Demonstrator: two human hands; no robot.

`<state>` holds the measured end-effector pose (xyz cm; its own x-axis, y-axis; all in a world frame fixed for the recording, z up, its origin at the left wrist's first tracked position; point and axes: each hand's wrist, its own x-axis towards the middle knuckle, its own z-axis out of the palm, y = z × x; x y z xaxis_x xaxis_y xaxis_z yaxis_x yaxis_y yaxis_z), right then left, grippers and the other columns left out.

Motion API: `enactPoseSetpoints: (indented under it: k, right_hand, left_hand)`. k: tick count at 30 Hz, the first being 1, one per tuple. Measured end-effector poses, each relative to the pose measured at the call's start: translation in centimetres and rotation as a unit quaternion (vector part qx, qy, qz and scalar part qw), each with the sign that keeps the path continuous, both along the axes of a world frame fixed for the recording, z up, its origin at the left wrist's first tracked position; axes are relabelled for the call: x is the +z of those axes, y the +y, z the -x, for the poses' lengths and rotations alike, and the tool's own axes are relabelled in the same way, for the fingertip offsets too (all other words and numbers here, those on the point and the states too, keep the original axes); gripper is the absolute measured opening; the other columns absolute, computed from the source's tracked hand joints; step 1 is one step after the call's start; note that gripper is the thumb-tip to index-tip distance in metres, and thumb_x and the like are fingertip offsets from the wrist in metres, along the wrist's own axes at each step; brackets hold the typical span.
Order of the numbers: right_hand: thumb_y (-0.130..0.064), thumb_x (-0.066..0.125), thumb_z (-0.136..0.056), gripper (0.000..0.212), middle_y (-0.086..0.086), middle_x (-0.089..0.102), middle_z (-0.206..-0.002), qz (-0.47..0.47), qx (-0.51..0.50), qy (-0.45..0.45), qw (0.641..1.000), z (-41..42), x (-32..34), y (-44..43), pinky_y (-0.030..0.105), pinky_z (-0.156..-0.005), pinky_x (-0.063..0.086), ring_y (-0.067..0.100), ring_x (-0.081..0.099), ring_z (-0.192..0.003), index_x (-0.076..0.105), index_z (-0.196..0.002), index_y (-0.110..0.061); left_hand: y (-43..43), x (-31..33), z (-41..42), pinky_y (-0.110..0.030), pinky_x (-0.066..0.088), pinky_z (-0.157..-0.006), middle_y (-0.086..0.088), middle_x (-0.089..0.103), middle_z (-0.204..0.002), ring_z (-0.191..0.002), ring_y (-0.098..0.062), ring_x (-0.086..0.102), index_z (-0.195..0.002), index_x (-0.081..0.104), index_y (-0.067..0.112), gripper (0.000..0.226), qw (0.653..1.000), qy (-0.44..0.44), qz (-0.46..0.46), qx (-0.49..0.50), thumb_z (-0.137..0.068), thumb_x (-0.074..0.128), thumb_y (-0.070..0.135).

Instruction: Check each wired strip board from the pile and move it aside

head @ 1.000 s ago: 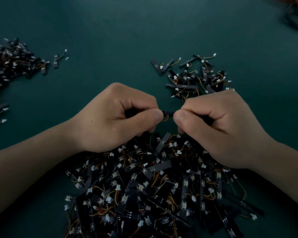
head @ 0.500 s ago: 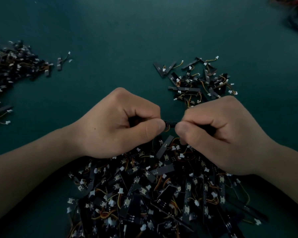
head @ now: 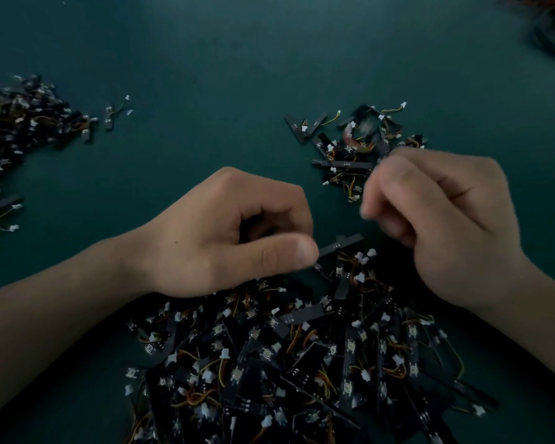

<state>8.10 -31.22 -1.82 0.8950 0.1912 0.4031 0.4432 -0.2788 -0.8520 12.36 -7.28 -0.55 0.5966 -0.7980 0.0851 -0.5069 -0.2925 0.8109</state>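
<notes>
- Green desk (head: 237, 75) carries a big pile (head: 302, 363) of wired strip boards nearest the person, a small pile (head: 343, 163) beyond it, and a third pile (head: 20, 129) far left.
- Left hand (head: 225, 235): fingers curled, thumb on forefinger. One strip board (head: 342, 244) ends at the thumb tip; whether it is pinched is unclear.
- Right hand (head: 446, 225): blurred and curled beside the small pile; its hold cannot be told.

Bench (head: 237, 59): dark teal, matte surface. The main pile (head: 302, 363) of wired strip boards lies at the near edge, centre: black strips, white connectors, and orange and yellow leads, heavily overlapped. A smaller scatter (head: 343, 163) of the same boards lies beyond it, right of centre and apart from the pile. A third heap (head: 20, 129) sits at the left edge, with one loose board (head: 109, 118) just beside it. A cable tangle (head: 551, 30), dark and reddish, occupies the far right corner.
</notes>
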Motion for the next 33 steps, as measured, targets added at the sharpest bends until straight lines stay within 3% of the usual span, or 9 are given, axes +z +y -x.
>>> enactPoseSetpoints:
  k: [5, 9, 11, 14, 17, 21, 25, 30, 33]
  right_hand:
    - [-0.019, 0.041, -0.111, 0.030, 0.003, 0.062, -0.067, -0.037, -0.033, -0.005, 0.999, 0.03, 0.03, 0.05, 0.014, -0.049, 0.037, 0.014, 0.049, -0.046, 0.070, -0.109, -0.026]
    - [-0.028, 0.049, -0.106, 0.046, -0.004, 0.068, -0.074, 0.021, -0.008, 0.042, 0.999, 0.22, -0.23, -0.01, 0.014, -0.056, 0.041, 0.009, 0.053, -0.051, 0.053, -0.149, -0.016]
    - [-0.032, 0.052, -0.103, 0.038, -0.005, 0.067, -0.071, 0.088, -0.003, 0.039, 0.995, 0.38, -0.09, 0.28, 0.012, -0.053, 0.040, 0.011, 0.055, -0.051, 0.063, -0.138, -0.021]
    - [-0.043, 0.053, -0.100, 0.022, -0.004, 0.059, -0.059, 0.197, -0.004, 0.024, 0.980, 0.56, 0.17, 0.79, 0.018, -0.047, 0.036, 0.017, 0.056, -0.051, 0.069, -0.098, -0.028]
    - [-0.050, 0.051, -0.098, 0.025, -0.009, 0.056, -0.058, 0.249, 0.011, 0.024, 0.968, 0.51, 0.26, 0.94, 0.020, -0.049, 0.032, 0.012, 0.056, -0.051, 0.065, -0.096, -0.030]
    - [-0.052, 0.057, -0.096, 0.031, -0.010, 0.059, -0.060, 0.205, 0.081, 0.039, 0.975, 0.56, 0.63, 0.38, 0.019, -0.047, 0.036, 0.013, 0.056, -0.047, 0.069, -0.104, -0.025]
    - [-0.052, 0.060, -0.095, 0.032, -0.005, 0.059, -0.062, 0.168, 0.064, 0.038, 0.983, 0.55, 0.56, 0.53, 0.023, -0.046, 0.040, 0.014, 0.055, -0.049, 0.066, -0.112, -0.025]
    - [-0.046, 0.052, -0.098, 0.030, -0.001, 0.055, -0.061, 0.087, 0.018, 0.063, 0.994, 0.45, 0.57, 0.55, 0.022, -0.048, 0.037, 0.011, 0.049, -0.050, 0.069, -0.109, -0.023]
    - [-0.045, 0.052, -0.100, 0.028, -0.004, 0.055, -0.059, 0.093, 0.042, 0.075, 0.992, 0.43, 0.65, 0.67, 0.021, -0.047, 0.037, 0.010, 0.049, -0.050, 0.070, -0.092, -0.024]
  left_hand:
    - [-0.18, -0.17, 0.03, -0.038, 0.050, -0.075, 0.015, 0.063, -0.088, -0.080, -0.012, 0.066, -0.092, 0.079, 0.027, 0.017, 0.993, -0.094, -0.061, -0.025, -0.085, 0.082, 0.042]
    - [-0.33, -0.23, -0.09, -0.034, 0.050, -0.074, 0.013, 0.063, -0.087, -0.079, -0.015, 0.066, -0.095, 0.079, 0.024, 0.010, 0.994, -0.094, -0.044, -0.023, -0.088, 0.082, 0.031]
    - [-0.36, -0.26, -0.15, -0.028, 0.049, -0.074, 0.013, 0.060, -0.090, -0.082, -0.016, 0.064, -0.106, 0.077, 0.024, 0.021, 0.994, -0.094, -0.049, -0.009, -0.088, 0.081, 0.034]
    - [-0.38, -0.41, 0.14, -0.025, 0.049, -0.080, 0.011, 0.057, -0.108, -0.094, -0.011, 0.062, -0.106, 0.074, 0.026, 0.024, 0.992, -0.110, -0.057, 0.012, -0.086, 0.080, 0.037]
    - [-0.60, -0.48, 0.37, -0.034, 0.052, -0.083, 0.010, 0.057, -0.115, -0.101, -0.015, 0.064, -0.097, 0.075, 0.027, 0.016, 0.992, -0.109, -0.063, 0.027, -0.084, 0.081, 0.034]
    - [-0.63, -0.32, 0.24, -0.023, 0.048, -0.079, 0.011, 0.062, -0.105, -0.095, -0.017, 0.066, -0.085, 0.075, 0.027, 0.006, 0.995, -0.080, -0.052, 0.019, -0.086, 0.081, 0.026]
    - [-0.69, -0.45, 0.20, -0.022, 0.048, -0.075, 0.011, 0.063, -0.097, -0.087, -0.014, 0.066, -0.087, 0.072, 0.020, 0.004, 0.995, -0.084, -0.046, 0.021, -0.091, 0.074, 0.020]
    - [-0.30, -0.44, -0.02, -0.039, 0.052, -0.062, 0.001, 0.065, -0.082, -0.068, -0.022, 0.061, -0.094, 0.065, 0.024, 0.011, 0.998, -0.012, -0.010, 0.057, -0.099, 0.061, 0.032]
    - [-0.04, -0.32, -0.39, -0.051, 0.046, -0.058, -0.022, 0.061, -0.084, -0.068, -0.042, 0.052, -0.097, 0.064, 0.016, 0.024, 0.996, 0.026, 0.043, 0.078, -0.101, 0.053, 0.037]
